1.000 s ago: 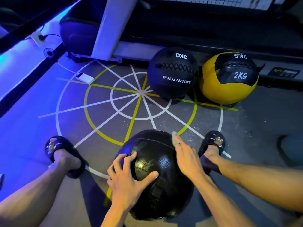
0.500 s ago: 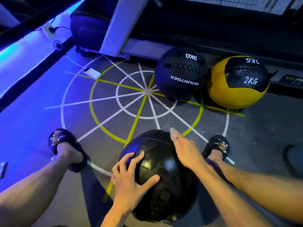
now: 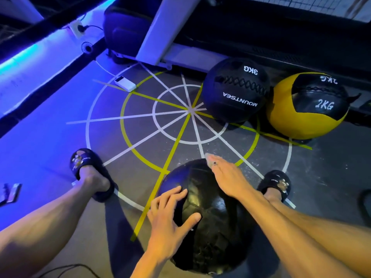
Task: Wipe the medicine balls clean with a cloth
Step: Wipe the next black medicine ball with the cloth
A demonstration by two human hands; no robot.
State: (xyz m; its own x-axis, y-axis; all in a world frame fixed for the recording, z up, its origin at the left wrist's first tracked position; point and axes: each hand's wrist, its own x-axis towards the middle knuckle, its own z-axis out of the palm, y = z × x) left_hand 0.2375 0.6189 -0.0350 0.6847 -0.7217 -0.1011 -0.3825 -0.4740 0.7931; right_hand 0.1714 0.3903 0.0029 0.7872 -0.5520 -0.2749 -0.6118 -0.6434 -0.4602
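Observation:
A large black medicine ball (image 3: 210, 227) sits on the floor between my feet. My left hand (image 3: 168, 219) rests on its near left side with fingers spread. My right hand (image 3: 230, 181) reaches over the top and pinches a small pale cloth (image 3: 209, 159) at its fingertips, against the ball's far edge. Farther back stand a black ball marked 3KG (image 3: 234, 91) and, touching its right side, a yellow and black ball marked 2KG (image 3: 285, 113).
My feet in dark slippers (image 3: 88, 167) (image 3: 275, 183) flank the near ball. A white power bank (image 3: 125, 83) lies on the floor markings at the back left. A white machine frame (image 3: 156, 33) rises behind it. A flat object (image 3: 10, 194) lies at the far left.
My right hand has slid the cloth forward over the ball's top to its far edge. My left hand keeps its place. The view has tilted slightly.

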